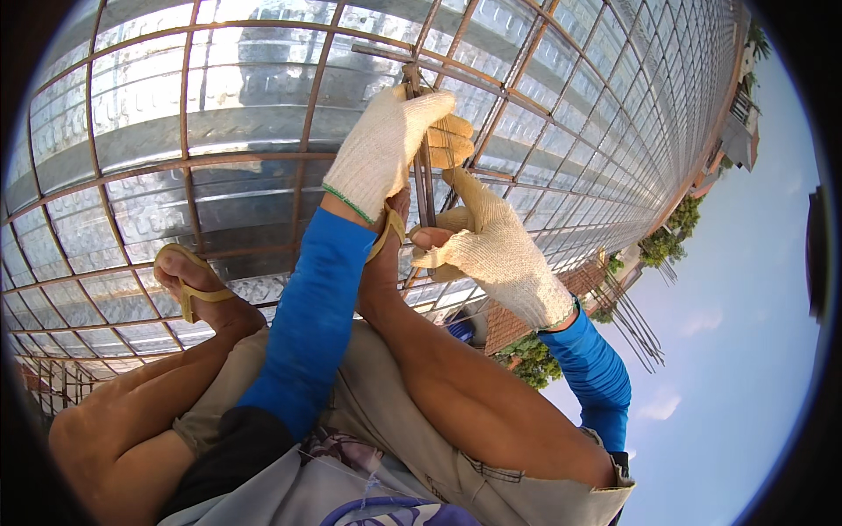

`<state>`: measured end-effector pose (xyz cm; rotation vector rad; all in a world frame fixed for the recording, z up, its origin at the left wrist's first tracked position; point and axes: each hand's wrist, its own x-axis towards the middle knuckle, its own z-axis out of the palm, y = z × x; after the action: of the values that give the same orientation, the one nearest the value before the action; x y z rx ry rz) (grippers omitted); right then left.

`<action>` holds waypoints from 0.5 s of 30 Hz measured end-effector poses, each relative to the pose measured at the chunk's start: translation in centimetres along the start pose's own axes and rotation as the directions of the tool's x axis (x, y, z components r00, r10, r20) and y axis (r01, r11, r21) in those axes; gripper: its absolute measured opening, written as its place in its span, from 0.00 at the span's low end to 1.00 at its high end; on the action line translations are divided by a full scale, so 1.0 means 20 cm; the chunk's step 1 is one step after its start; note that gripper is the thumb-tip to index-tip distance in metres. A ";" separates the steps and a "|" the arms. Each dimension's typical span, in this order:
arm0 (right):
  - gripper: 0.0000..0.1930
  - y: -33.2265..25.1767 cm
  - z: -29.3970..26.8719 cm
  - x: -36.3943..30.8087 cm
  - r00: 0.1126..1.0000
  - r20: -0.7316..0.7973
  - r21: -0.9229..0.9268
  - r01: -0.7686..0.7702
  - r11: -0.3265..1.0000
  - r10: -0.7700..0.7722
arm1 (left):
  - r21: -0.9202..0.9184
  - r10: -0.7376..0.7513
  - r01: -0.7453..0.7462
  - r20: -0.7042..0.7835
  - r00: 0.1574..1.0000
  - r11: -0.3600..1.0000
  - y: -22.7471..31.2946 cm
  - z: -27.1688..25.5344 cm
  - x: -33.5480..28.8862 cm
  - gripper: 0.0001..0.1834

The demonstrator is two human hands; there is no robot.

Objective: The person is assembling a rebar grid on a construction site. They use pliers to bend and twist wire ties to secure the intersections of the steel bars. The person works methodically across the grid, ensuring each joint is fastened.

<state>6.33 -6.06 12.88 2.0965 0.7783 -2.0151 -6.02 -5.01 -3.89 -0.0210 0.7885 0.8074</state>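
Both my hands wear cream knitted gloves with yellowish palms. My left hand (386, 145) is closed near a crossing of the rusty rebar mesh (246, 160), with thin dark tie wires (451, 138) running across its curled fingers. Steel pincers (423, 186) stand lengthwise beside it, their jaws up by the bars and their upper part partly covered by the left glove. Lower down, my right hand (495, 245) closes round the handle ends, its bare thumb tip poking out of the glove. What the jaws grip cannot be made out.
Corrugated metal decking (237, 96) lies beneath the mesh. My sandalled feet (197, 285) rest on the bars, one close below my left hand. At the right the deck's edge drops away to trees (674, 232), roofs and sky; bundled rebar ends (633, 329) jut out there.
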 end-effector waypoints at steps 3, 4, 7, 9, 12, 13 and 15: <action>0.61 0.04 0.02 0.00 0.998 -0.040 -0.019 0.036 0.999 -0.037 | 0.112 -0.030 0.037 -0.062 0.998 0.993 0.03 0.01 -0.01 0.25; 0.62 0.05 0.02 0.00 0.998 -0.053 -0.022 0.045 0.999 -0.046 | 0.167 -0.024 0.037 -0.079 0.997 0.985 0.03 0.00 -0.01 0.25; 0.61 0.02 0.05 0.01 0.995 -0.063 -0.260 0.055 0.964 -0.074 | 0.317 0.236 -0.226 0.006 0.972 0.921 -0.14 -0.13 0.08 0.24; 0.60 0.15 0.07 0.03 0.967 -0.110 -0.228 0.201 0.953 -0.230 | 0.306 0.181 -0.165 -0.023 0.983 0.938 -0.06 -0.06 0.03 0.23; 0.55 0.10 0.09 0.03 0.974 -0.101 -0.296 0.164 0.941 -0.202 | 0.101 0.030 -0.019 -0.102 0.994 0.995 0.04 0.05 -0.05 0.21; 0.55 0.09 0.08 0.02 0.978 -0.118 -0.231 0.139 0.963 -0.169 | 0.010 -0.011 0.012 -0.116 0.993 1.000 0.05 0.07 -0.05 0.21; 0.53 0.07 0.05 -0.03 0.982 -0.149 -0.188 0.086 0.978 -0.115 | -0.044 -0.056 0.050 -0.139 0.989 0.998 0.04 0.10 -0.03 0.20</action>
<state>5.97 -7.85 13.05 2.1711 1.0707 -1.7617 -5.62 -4.25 -1.85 -0.1356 0.9002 0.7775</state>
